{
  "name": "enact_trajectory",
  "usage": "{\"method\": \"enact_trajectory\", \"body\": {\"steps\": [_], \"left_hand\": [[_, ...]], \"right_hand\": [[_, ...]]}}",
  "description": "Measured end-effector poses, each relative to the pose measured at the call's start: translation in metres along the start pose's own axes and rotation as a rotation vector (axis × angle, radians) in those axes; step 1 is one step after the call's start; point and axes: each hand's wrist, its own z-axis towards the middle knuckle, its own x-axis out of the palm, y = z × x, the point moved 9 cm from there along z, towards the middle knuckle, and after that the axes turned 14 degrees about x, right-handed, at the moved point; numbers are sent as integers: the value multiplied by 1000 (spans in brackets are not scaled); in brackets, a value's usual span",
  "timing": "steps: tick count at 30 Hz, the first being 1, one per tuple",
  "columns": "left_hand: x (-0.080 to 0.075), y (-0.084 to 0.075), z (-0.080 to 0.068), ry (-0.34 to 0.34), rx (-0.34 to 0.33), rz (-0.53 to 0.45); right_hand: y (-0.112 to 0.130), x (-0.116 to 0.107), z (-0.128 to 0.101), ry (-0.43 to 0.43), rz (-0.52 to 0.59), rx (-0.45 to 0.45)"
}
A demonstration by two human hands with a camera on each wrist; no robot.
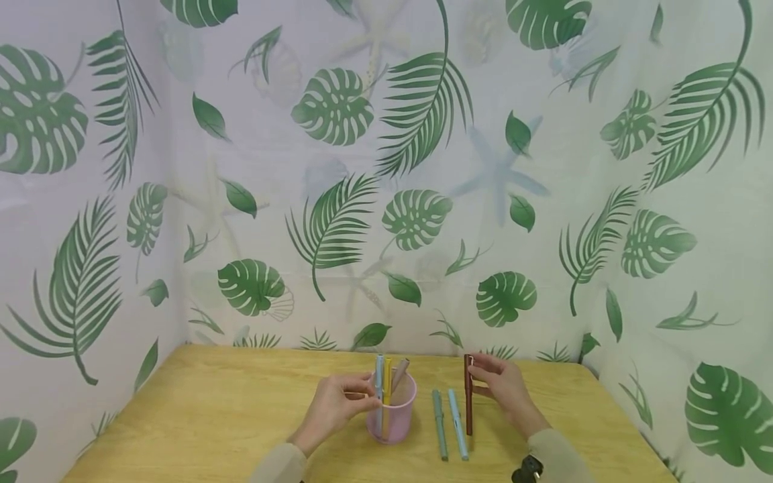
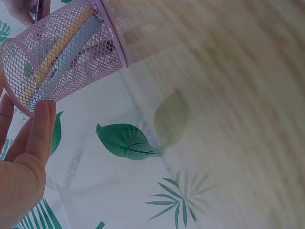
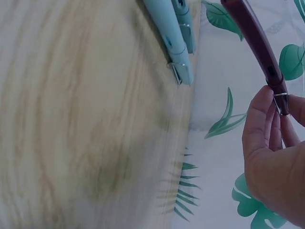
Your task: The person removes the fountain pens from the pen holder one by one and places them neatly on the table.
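Observation:
A pink mesh pen cup [image 1: 400, 422] stands on the table, holding a light blue pen [image 1: 379, 377], a yellow pen [image 1: 388, 382] and a greyish-brown pen [image 1: 399, 373]. My left hand [image 1: 335, 404] grips the cup at its rim from the left; in the left wrist view its fingers [image 2: 40, 129] touch the rim. With my right hand [image 1: 502, 391] I pinch a dark red pen [image 1: 468, 402] by its clip end, and it hangs upright right of the cup. The right wrist view shows the silver clip between the fingertips [image 3: 261, 98] and thumb.
Between the cup and the dark red pen, a grey-green pen [image 1: 441, 429] and a light blue pen [image 1: 457, 426] lie side by side on the wooden table [image 1: 241, 402]. A leaf-printed curtain [image 1: 338, 255] surrounds the table at the back and sides.

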Motion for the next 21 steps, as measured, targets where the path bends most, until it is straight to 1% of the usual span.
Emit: {"method": "enact_trajectory", "body": {"steps": [4, 8, 13, 21], "left_hand": [[0, -1, 0, -2, 3, -1], [-1, -2, 0, -3, 3, -6], [0, -3, 1, 3, 10, 1], [-1, -1, 1, 2, -6, -8]], "right_hand": [[-4, -4, 1, -7, -18, 6], [-7, -5, 4, 14, -42, 11], [-12, -6, 8, 24, -39, 30], [-15, -5, 9, 44, -57, 53]]}}
